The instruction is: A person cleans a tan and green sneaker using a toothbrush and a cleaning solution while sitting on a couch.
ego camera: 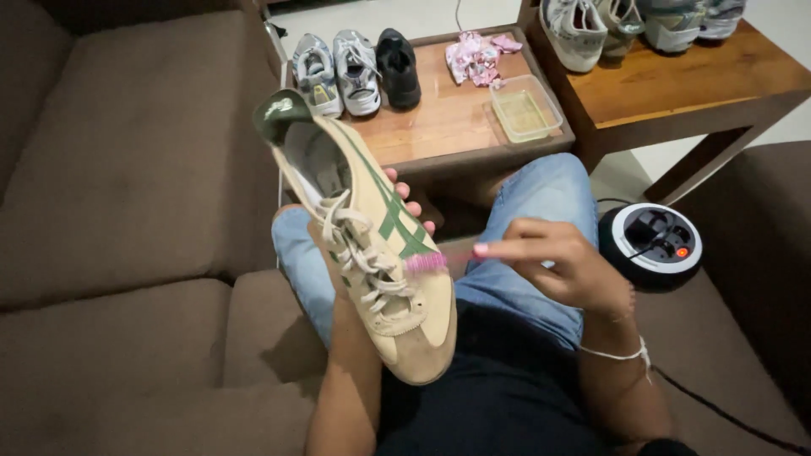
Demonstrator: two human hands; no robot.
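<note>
I see the left hand (404,201) under a cream sneaker (372,253), mostly hidden; only curled fingertips show past its far edge, closed around the shoe from beneath. The sneaker is long and narrow, smooth cream upper, green stripes on the side, dark green heel tab, flat pale laces, a suede-looking toe. It is tilted, heel up and away, toe down toward the lap.

The right hand (562,270), right of the sneaker, is pinched shut on a small brush (439,261) with a pink handle. The pink bristles touch the sneaker's side just below the green stripes.

Beyond the sneaker, a low wooden table (439,127) holds three more shoes (356,72), a crumpled pink cloth (477,57) and a clear square plastic tub (525,108). Right of the sneaker, past the knee, a round black-and-white cable reel (655,243). Left of it, a brown soft-cushioned sofa (127,186).
</note>
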